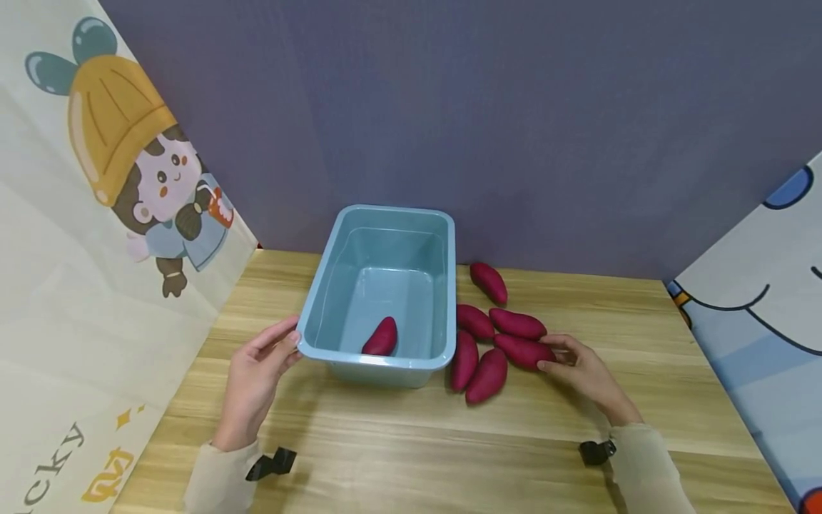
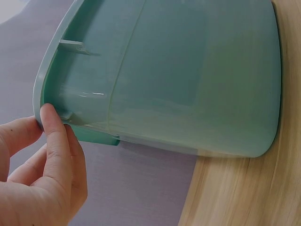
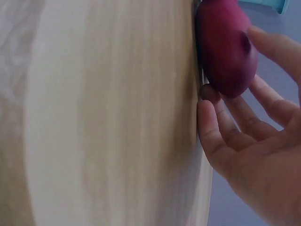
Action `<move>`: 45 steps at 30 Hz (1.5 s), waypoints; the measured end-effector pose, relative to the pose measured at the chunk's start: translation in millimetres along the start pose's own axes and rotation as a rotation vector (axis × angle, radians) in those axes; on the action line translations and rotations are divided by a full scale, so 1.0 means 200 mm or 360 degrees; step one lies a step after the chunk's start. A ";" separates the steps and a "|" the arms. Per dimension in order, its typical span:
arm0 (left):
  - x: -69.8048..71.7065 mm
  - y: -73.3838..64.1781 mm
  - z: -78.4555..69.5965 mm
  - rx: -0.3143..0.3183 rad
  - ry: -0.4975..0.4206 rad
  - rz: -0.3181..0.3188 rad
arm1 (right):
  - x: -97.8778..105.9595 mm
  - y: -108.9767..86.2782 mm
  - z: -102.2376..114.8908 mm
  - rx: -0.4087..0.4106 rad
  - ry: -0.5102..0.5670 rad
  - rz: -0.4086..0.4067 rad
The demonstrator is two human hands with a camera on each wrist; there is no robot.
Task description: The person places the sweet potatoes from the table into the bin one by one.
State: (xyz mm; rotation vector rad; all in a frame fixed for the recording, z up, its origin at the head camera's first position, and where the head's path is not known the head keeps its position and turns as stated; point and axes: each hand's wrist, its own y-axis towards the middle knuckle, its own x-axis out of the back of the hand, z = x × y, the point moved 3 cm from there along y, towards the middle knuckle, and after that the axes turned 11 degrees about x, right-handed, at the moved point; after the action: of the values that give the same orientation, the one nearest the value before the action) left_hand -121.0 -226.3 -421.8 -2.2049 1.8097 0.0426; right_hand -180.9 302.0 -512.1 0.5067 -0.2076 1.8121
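Observation:
A light blue plastic tub (image 1: 379, 360) stands on the table, with one purple-red sweet potato (image 1: 382, 338) lying inside near its front wall. My left hand (image 1: 253, 378) pinches the tub's rim at the front left corner; the left wrist view shows the thumb and fingertips on either side of that rim (image 2: 39, 89). To the right of the tub, my right hand (image 1: 581, 371) holds the tapered end of another sweet potato (image 1: 523, 352) between thumb and fingers, low over the table. In the right wrist view the thumb touches the side of this sweet potato (image 3: 225, 52), with fingers curled under its tip.
Several more sweet potatoes cluster between the tub and my right hand, one (image 1: 486, 377) in front and one (image 1: 489, 283) by the back wall. A grey-purple wall (image 1: 546, 143) borders the wooden table (image 1: 398, 450) behind. Printed curtains (image 1: 77, 321) flank the sides.

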 end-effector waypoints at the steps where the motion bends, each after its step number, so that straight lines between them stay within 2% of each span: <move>1: 0.00 0.00 0.00 0.0001 -0.0002 0.0002 | 0.00 0.00 0.00 0.0008 0.0002 0.0009; 22: 0.00 0.00 0.00 -0.0003 0.0017 0.0011 | 0.01 0.00 -0.03 0.0037 -0.0027 0.0075; 33: 0.00 0.01 0.01 -0.0017 0.0013 0.0011 | 0.01 0.00 -0.06 0.0000 0.0034 0.0058; 39: 0.01 0.01 0.01 -0.0021 0.0013 0.0014 | 0.01 -0.01 -0.06 0.0020 0.0089 0.0042; 45: 0.00 0.01 0.01 -0.0014 0.0026 -0.0003 | 0.04 -0.01 -0.01 0.0022 -0.0038 0.0018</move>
State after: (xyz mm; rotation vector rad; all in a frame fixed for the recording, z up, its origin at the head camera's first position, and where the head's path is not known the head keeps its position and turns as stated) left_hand -122.5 -226.6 -423.8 -2.2190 1.8197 0.0326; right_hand -180.6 310.8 -510.4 0.5378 -0.2148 1.8203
